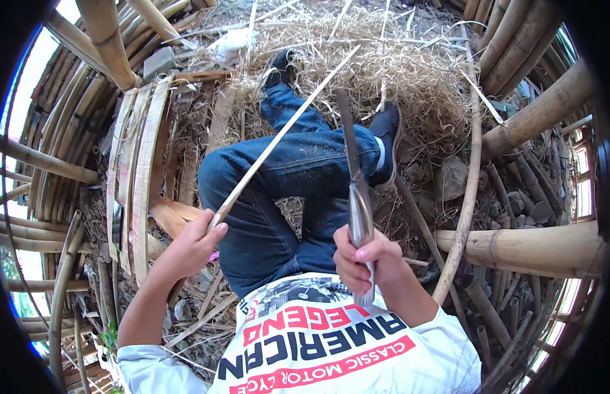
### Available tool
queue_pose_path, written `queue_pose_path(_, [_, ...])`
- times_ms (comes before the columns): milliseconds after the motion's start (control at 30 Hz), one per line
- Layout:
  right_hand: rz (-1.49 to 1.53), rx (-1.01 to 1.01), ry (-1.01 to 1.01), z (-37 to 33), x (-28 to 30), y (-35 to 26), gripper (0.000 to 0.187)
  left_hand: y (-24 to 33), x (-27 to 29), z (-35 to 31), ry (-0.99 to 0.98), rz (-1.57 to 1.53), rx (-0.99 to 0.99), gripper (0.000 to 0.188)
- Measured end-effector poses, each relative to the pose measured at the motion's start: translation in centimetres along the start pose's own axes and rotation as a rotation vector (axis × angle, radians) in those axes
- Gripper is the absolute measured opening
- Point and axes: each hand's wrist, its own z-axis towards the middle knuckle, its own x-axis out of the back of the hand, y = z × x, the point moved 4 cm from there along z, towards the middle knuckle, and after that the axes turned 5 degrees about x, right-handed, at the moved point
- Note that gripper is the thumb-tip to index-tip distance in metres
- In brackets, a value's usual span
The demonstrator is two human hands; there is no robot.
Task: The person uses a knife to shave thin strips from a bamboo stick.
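My left hand is closed around a long, thin bamboo strip. Pale along most of its length, the strip slants up and to the right across my bent knee. In my right hand is a knife, gripped by its shiny metal handle. Its narrow dark blade points away from me, over my lower leg, apart from the strip. My jeans-clad legs are folded beneath both tools.
Curly bamboo shavings heap up beyond my feet. Flat wooden boards stand at the left. Thick bamboo poles jut in from the right, near a rock. A curved pole runs along my right side.
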Motion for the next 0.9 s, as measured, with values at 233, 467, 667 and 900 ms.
queue_pose_path(233, [0.130, -0.052, -0.216, -2.5, -1.5, 0.6, 0.022, 1.0, 0.5, -4.8, 0.012, -0.064, 0.020, 0.031])
queue_pose_path(467, [-0.161, 0.124, -0.137, -3.0, -0.7, 1.2, 0.019, 2.1, 1.4, -7.1, 0.108, -0.166, 0.028, 0.027])
queue_pose_path(667, [-0.630, 0.360, 0.067, -3.4, 1.4, -0.5, 0.013, 6.1, 1.8, -6.7, 0.304, 0.070, -0.182, 0.029])
queue_pose_path(900, [-0.963, 0.367, 0.238, -2.8, -1.3, -3.7, 0.015, 8.0, 0.1, -3.0, 0.268, -0.055, -0.371, 0.026])
